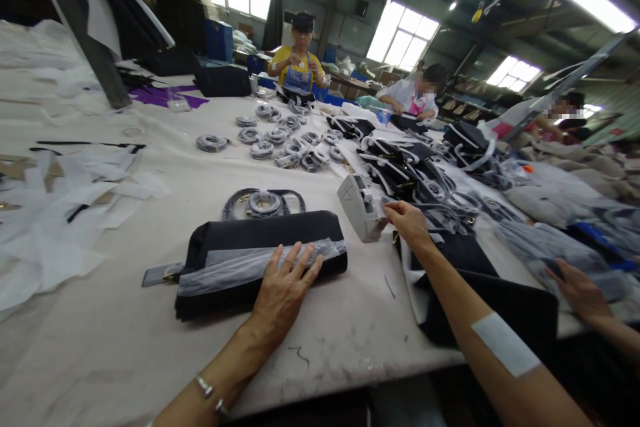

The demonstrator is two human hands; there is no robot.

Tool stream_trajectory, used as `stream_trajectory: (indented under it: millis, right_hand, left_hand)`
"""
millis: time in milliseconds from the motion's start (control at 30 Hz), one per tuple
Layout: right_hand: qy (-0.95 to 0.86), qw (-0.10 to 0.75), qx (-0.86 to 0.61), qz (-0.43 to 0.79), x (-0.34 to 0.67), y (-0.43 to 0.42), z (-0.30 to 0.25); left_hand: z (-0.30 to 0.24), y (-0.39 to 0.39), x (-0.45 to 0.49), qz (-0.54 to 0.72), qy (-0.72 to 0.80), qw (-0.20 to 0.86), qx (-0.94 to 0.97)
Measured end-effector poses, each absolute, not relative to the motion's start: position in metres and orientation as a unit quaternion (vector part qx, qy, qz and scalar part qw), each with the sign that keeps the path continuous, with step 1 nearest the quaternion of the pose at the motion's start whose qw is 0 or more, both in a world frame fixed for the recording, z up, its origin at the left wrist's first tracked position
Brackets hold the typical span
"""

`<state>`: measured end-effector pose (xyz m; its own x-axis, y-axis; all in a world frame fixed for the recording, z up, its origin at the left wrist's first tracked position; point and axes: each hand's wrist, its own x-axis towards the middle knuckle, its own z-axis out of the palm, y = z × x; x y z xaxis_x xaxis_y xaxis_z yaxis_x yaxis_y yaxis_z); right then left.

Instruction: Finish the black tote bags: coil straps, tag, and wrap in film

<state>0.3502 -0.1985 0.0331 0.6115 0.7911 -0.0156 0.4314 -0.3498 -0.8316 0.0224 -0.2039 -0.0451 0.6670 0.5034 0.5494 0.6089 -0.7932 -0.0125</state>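
My left hand (283, 290) lies flat with fingers spread on a black bag (240, 240) that has a clear plastic wrap (225, 267) folded over it. A metal clasp tab sticks out at the bag's left end. My right hand (407, 220) reaches forward, fingers pinched at the grey tape dispenser (359, 207) standing on the table. A white patch is stuck on my right forearm. Behind the bag lies a coiled strap (264, 202).
Several wrapped strap coils (280, 140) lie mid-table, black bags (400, 167) are piled at right, white paper sheets (65, 213) at left. Another person's hand (580, 290) rests at the right edge. Three people work at the far side. The table edge (350, 373) is close.
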Motion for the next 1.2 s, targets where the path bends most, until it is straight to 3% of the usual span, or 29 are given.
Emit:
stream_trajectory:
  millis: [267, 600, 933, 1200]
  right_hand:
    - [-0.362, 0.344, -0.818, 0.287, 0.372, -0.176, 0.032]
    - [-0.371, 0.435, -0.783, 0.245, 0.363, -0.192, 0.05]
    - [-0.389, 0.304, -0.833, 0.251, 0.353, -0.222, 0.026]
    - [-0.534, 0.244, -0.754, 0.294, 0.306, -0.23, 0.058]
  left_hand:
    - [-0.045, -0.205, 0.023, -0.276, -0.31, 0.097, -0.905]
    - [-0.043, -0.205, 0.022, -0.274, -0.313, 0.099, -0.904]
    - [-0.044, -0.205, 0.023, -0.268, -0.316, 0.095, -0.905]
    - [-0.043, -0.207, 0.024, -0.255, -0.32, 0.087, -0.908]
